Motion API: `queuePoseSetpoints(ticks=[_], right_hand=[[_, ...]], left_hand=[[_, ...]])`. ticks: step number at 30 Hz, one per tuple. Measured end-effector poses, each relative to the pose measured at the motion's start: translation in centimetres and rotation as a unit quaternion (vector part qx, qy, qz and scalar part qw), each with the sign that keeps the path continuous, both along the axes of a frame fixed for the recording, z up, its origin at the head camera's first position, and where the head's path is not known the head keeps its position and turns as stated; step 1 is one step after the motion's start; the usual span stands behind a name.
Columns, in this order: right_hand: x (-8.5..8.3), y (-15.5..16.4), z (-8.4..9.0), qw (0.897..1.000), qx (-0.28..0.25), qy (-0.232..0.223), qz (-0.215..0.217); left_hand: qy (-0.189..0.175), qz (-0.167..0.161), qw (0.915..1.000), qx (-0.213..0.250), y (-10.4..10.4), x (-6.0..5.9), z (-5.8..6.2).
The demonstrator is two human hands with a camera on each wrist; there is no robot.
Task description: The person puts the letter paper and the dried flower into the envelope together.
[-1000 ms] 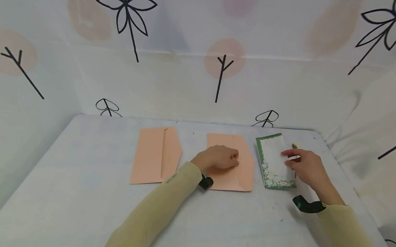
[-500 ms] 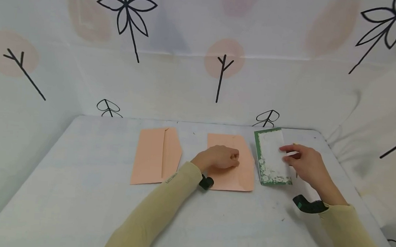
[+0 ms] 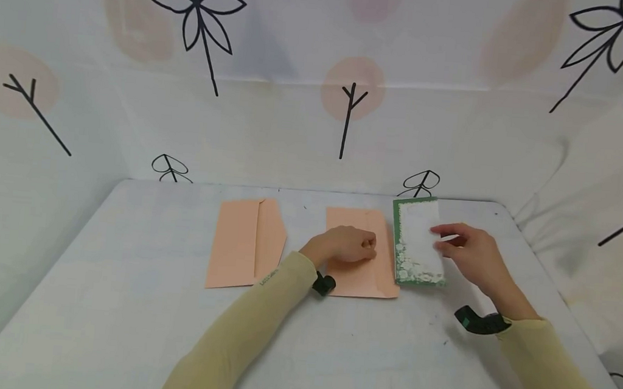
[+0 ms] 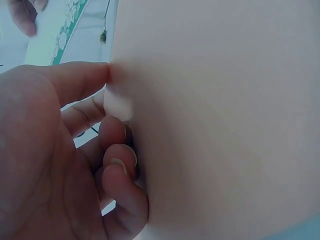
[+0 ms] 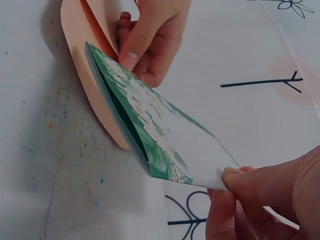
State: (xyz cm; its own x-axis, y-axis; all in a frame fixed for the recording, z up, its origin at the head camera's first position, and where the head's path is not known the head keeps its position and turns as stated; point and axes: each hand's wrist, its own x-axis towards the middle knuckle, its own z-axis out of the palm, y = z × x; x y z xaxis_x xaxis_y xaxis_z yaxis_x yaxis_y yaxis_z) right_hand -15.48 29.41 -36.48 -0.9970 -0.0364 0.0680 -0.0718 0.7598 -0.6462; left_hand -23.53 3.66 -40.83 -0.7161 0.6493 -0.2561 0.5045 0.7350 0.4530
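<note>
The left hand (image 3: 345, 244) is gripping the edge of a peach paper envelope with a pointed flap (image 3: 359, 284). The right hand (image 3: 477, 257) is pinching a folded, rectangular white paper card with green floral borders (image 3: 416, 242), holding it at the envelope's flap side. A second peach paper envelope (image 3: 235, 243) is lying to the left.

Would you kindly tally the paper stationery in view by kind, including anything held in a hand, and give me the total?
Peach envelopes: 2 (the left envelope, and the middle envelope at the left hand)
Green-bordered card, held in the right hand: 1
Total: 3
</note>
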Motion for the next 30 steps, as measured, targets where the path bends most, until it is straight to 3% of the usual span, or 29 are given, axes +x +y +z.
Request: queuePoseSetpoints(ticks=[10,20,25,30], right_hand=[[-0.3,-1.4,-1.8,1.000,0.009,-0.020,0.019],[-0.4,-3.0,-2.7,0.999,0.012,-0.031,0.029],[-0.5,-3.3,-3.1,0.999,0.009,-0.034,0.029],[-0.5,-3.5,-3.4,0.999,0.003,-0.030,0.034]], left_hand=[[0.001,-0.006,1.0000,-0.001,0.0,-0.2,-0.2],[-0.032,-0.005,0.9994,0.012,-0.1,0.2,0.3],[-0.017,-0.003,0.9998,0.009,-0.1,0.3,0.1],[0.024,-0.010,0.9996,-0.011,0.2,0.4,-0.2]])
